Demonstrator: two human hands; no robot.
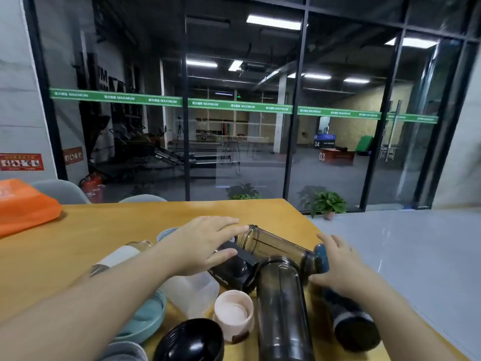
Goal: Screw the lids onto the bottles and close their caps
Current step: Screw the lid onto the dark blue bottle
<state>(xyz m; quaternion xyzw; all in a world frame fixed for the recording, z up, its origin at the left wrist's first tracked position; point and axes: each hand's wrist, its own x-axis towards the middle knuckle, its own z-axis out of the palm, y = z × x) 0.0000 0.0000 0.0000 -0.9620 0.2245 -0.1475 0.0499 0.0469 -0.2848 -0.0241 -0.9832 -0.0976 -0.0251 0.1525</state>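
A smoky clear bottle [276,247] lies on its side on the wooden table [78,238], open mouth to the left, blue base to the right. My right hand [335,267] grips its blue base end. My left hand [205,243] hovers with straight fingers over the bottle's mouth and a black lid [234,269] beneath it. A second smoky bottle [281,306] lies in front, mouth toward the first. A pink lid [234,312] stands open side up. A black lid [190,340] lies near the front edge.
A clear plastic bottle [192,293], a glass bottle with a white sleeve [117,257], a teal lid [148,316] and a dark flask [351,324] crowd the near table. An orange bag [23,204] sits far left. The table's right edge drops to grey floor.
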